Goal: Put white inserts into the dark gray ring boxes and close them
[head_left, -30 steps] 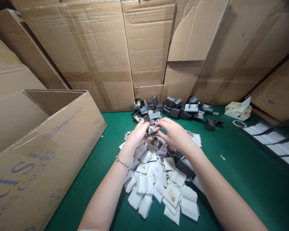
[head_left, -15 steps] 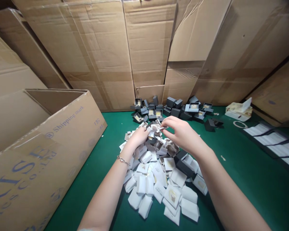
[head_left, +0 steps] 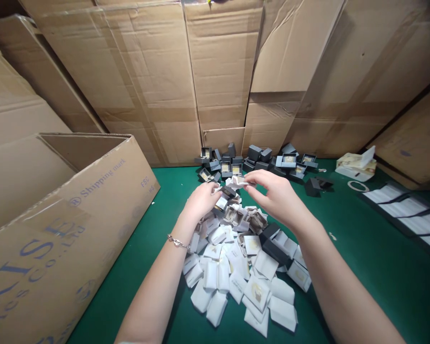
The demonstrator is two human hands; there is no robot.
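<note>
A heap of small white packets and folded card pieces (head_left: 236, 258) lies on the green table in front of me. My right hand (head_left: 272, 193) pinches a crumpled white paper piece (head_left: 237, 182) above the heap's far end. Closed fingers of my left hand (head_left: 202, 199) are at the heap's far left side, beside a small black box (head_left: 228, 192); what they grip, if anything, I cannot make out. Another black box (head_left: 274, 244) with white packets lies in the heap's right side.
Several small black boxes (head_left: 260, 167), some open, stand in a row along the cardboard wall (head_left: 146, 81). A large open carton (head_left: 93, 210) is on the left. At right are a tissue pack (head_left: 356, 167), a white ring (head_left: 357, 186) and a black-and-white tray (head_left: 404, 205).
My right hand has lifted the crumpled white paper piece slightly up and away from the heap. My left hand has shifted a little left, uncovering the small black box.
</note>
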